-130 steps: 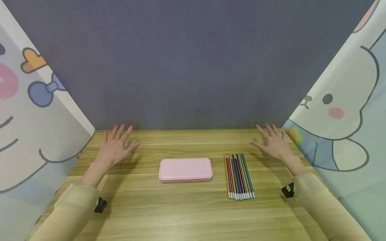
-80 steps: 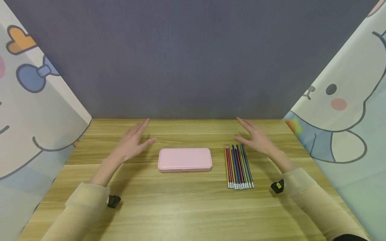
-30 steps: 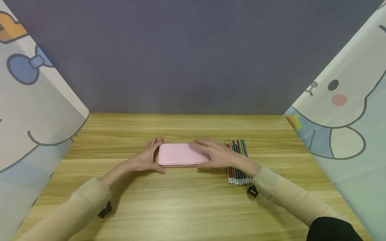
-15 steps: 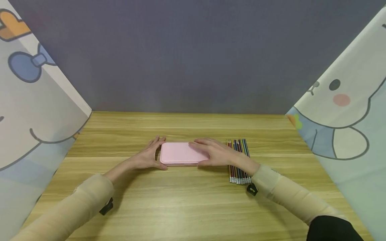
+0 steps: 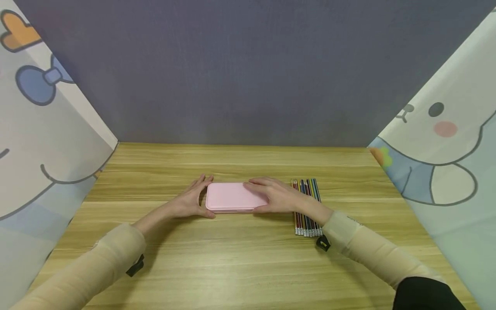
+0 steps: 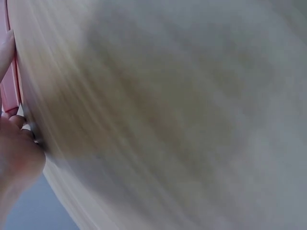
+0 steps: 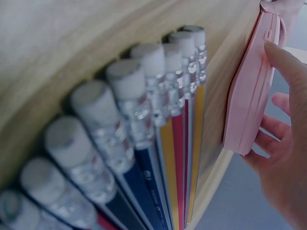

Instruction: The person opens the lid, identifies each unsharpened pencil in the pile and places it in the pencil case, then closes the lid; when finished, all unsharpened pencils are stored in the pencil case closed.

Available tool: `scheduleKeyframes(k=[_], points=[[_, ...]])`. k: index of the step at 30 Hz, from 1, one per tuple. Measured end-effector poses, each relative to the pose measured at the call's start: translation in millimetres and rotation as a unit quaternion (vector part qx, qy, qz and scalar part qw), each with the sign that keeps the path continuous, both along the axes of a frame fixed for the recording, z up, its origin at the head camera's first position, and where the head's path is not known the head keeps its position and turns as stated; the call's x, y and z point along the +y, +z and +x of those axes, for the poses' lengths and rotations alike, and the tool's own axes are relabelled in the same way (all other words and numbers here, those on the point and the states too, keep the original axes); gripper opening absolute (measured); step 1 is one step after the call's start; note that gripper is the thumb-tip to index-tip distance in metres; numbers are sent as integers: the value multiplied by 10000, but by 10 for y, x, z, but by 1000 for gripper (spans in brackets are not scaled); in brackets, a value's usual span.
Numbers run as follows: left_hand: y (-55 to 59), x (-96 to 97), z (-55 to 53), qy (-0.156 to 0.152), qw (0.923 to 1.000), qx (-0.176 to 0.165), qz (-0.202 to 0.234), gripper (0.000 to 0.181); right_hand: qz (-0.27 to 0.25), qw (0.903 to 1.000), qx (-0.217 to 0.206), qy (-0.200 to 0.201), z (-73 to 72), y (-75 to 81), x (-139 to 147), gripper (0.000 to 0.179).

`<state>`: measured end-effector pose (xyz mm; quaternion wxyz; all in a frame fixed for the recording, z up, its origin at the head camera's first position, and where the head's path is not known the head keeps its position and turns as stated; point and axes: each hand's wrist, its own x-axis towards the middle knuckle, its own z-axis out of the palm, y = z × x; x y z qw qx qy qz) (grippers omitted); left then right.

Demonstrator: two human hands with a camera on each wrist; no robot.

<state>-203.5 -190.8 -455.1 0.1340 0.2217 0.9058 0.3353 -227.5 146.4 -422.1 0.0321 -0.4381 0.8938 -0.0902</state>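
Note:
A closed pink pencil case (image 5: 232,196) lies flat on the wooden table. My left hand (image 5: 189,201) spans its left end, thumb at the front corner and fingers at the back. My right hand (image 5: 278,198) grips the right end, with its thumb at the front edge and fingers over the top. In the right wrist view, that thumb presses the side of the pencil case (image 7: 254,91). The left wrist view shows only a strip of the pencil case (image 6: 10,88) beside the left hand (image 6: 19,153).
Several pencils (image 5: 308,224) with white erasers lie side by side to the right of the case, partly covered by the right forearm. A grey panel (image 5: 240,77) stands behind the wooden table (image 5: 232,258). Cartoon-printed sheets (image 5: 441,185) flank both sides.
Both hands have come inward from the far left and right of the table to the pencil case. Over the last half second, hands and case have hardly moved.

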Motion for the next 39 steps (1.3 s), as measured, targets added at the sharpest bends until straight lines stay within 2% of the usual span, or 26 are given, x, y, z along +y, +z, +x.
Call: scheduleKeyframes(k=[6,21,32,39], points=[[7,21,-7,-18,9999,-8,-106,123,5,10000,26,-35,-9,-2,-9,92],[-32,7,10,164,9998,-3,-101,128,232,9993,259,125,-12,19,-30,82],[-25,1,14,126,9999,-1,-43,128,119,9996,119,216,-62,50,-35,79],[-39,1,20,178,9998,82,-48,128,-152,9991,-297,262,-142,90,-5,71]])
